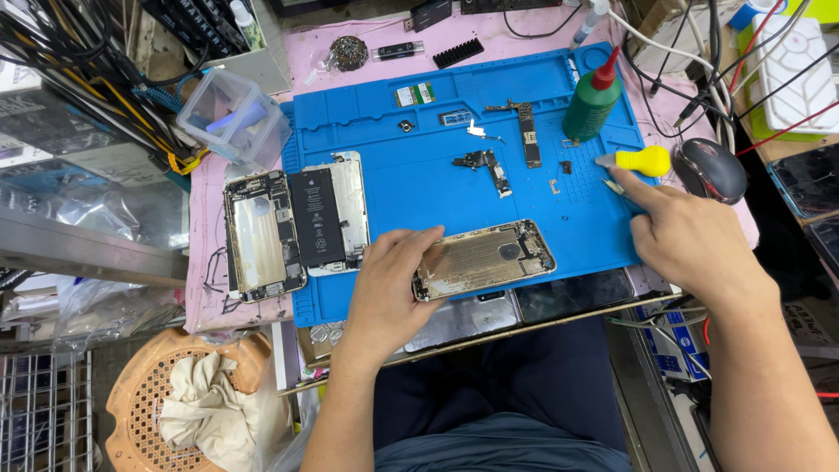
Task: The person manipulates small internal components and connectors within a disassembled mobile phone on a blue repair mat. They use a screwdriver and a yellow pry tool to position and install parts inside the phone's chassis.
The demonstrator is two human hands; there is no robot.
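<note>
Two hands (384, 280) (690, 236), three phone housings (483, 259), one yellow screwdriver (641, 161)

A dark glass phone screen (572, 295) lies flat at the mat's near edge, right of centre. A black rectangular label covers the battery (316, 217) in the opened phone at left — far right, another dark screen (808, 179) sits partly cut off.

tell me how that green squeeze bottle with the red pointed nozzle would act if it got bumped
The green squeeze bottle with the red pointed nozzle stands upright and tall on the blue work mat, so it would probably tip rather than slide. Its round body would likely roll afterwards. It looks like plastic, so probably not fragile.
</note>
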